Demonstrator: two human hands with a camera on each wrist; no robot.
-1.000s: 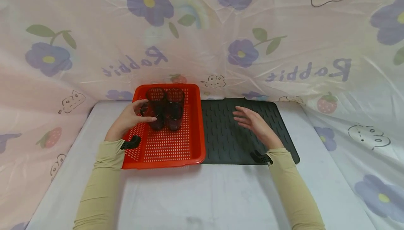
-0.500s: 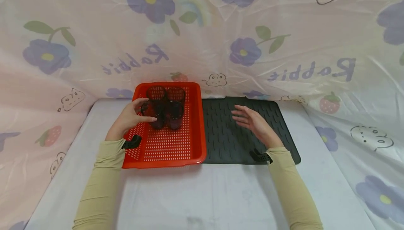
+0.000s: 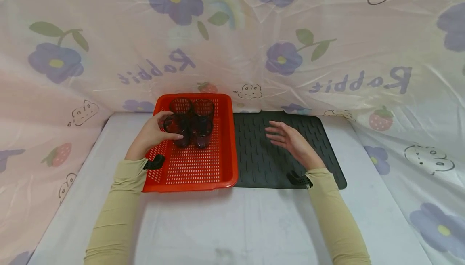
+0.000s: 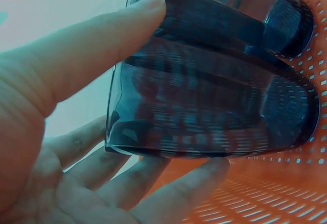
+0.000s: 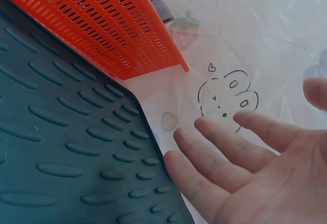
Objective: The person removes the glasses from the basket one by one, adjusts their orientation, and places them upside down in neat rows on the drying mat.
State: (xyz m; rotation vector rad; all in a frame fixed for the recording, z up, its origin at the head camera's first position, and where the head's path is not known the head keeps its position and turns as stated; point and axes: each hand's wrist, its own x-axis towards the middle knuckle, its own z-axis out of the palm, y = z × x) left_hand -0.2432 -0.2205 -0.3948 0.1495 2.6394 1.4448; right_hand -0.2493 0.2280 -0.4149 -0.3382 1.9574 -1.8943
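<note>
Several dark, see-through drinking glasses stand close together in a red perforated basket [image 3: 192, 172]. My left hand [image 3: 154, 131] curves round the front-left glass [image 3: 176, 124], thumb on the near side and fingers on the far-left side. In the left wrist view, the thumb [image 4: 122, 25] lies over that glass [image 4: 204, 106] near its rim, and the fingers run along its other side. A second glass [image 4: 230, 4] sits right beside it. My right hand [image 3: 288, 137] hovers over the dark ridged mat [image 3: 254, 156], fingers extended and holding nothing.
The basket stands against the mat's left side and seems to overlap its edge. Both lie on a white-covered table [image 3: 225, 224]. A patterned curtain [image 3: 232, 55] hangs close behind them and along the sides.
The head view has shifted slightly. Both hands keep nearly the same places, the left at the front-left glass and the right above the mat. The glasses stay in the basket.
</note>
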